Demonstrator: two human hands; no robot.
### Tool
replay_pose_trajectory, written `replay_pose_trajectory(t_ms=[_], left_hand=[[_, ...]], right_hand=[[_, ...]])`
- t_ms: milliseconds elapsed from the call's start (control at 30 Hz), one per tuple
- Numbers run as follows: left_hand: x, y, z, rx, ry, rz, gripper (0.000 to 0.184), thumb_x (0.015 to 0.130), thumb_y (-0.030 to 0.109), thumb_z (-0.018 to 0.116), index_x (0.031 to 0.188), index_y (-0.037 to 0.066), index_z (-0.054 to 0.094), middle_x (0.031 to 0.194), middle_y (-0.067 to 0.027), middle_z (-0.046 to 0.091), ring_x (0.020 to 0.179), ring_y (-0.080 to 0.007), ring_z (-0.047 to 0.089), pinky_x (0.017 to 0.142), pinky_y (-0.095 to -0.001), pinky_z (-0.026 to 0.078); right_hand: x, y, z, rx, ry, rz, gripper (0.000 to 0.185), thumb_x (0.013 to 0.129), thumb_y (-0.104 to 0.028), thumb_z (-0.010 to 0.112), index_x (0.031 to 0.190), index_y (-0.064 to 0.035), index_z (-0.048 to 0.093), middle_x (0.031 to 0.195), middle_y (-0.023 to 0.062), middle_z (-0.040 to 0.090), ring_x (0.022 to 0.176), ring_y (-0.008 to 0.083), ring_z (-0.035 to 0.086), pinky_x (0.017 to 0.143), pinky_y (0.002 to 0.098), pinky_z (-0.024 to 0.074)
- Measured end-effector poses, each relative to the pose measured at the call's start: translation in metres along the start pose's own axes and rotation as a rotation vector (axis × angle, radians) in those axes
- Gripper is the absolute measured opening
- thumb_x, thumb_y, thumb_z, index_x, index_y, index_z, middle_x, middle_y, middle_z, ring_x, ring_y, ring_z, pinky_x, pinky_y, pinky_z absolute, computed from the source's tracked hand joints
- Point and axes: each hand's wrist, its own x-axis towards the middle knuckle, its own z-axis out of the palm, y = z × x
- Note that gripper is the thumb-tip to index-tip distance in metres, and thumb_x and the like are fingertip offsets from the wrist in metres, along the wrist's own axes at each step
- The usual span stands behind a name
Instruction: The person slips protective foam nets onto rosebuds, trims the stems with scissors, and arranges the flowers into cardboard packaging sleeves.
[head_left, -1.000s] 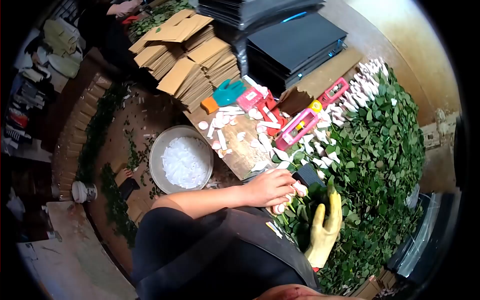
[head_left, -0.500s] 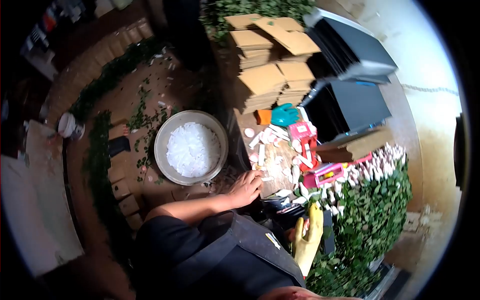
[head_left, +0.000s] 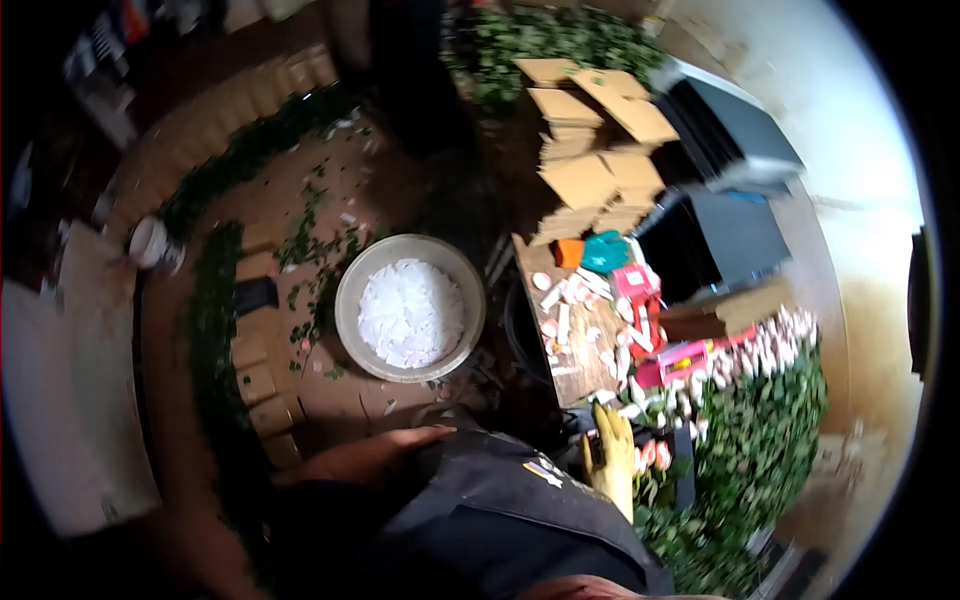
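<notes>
My left hand (head_left: 425,434), bare, is low at the edge of my dark apron (head_left: 500,475); its fingers are mostly hidden. Over the right side of the apron is my right hand (head_left: 608,448) in a yellow glove, fingers stretched out and nothing seen in its grasp. Just right of the glove, pink rose heads (head_left: 655,455) with green leaves lie beside a dark ridged block (head_left: 684,468). Beyond them, a pink tool (head_left: 678,364) rests near white-wrapped flower heads (head_left: 745,350).
A round tub (head_left: 474,330) of white pieces stands on the floor. The wooden table (head_left: 585,378) bears scattered petals, a teal glove (head_left: 604,252) and a red tool (head_left: 647,320). Cardboard stacks (head_left: 585,180), black stacks (head_left: 735,235) and a leafy pile (head_left: 765,430) lie beyond.
My left hand has left the roses and drawn back to the apron. My gloved right hand has moved toward the table edge. The view has swung left, so the table now appears further right.
</notes>
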Motion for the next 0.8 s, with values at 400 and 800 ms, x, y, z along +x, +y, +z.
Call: replay_pose_trajectory(t_ms=[400,800], left_hand=[[0.027,0.137,-0.105,-0.066,0.332,0.512,0.036,0.097,0.018,0.07,0.128,0.006,0.056,0.126,-0.0166,0.056,0.114,-0.0306,0.056,0.097,-0.0472,0.047],[-0.003,0.276,-0.054,0.013,0.3,0.787,0.032,0.097,0.014,0.069,0.125,0.005,0.057,0.117,-0.0137,0.058,0.106,-0.0264,0.056,0.09,-0.0428,0.048]], right_hand=[[-0.158,-0.045,-0.053,0.129,0.54,0.089,0.04,0.094,-0.014,0.072,0.131,-0.0015,0.063,0.121,0.0193,0.063,0.115,0.0396,0.06,0.105,0.0515,0.0476],[-0.373,-0.079,-0.03,0.036,0.729,0.767,0.035,0.1,-0.014,0.064,0.132,-0.001,0.066,0.131,0.0183,0.068,0.124,0.0366,0.062,0.117,0.0499,0.0434]])
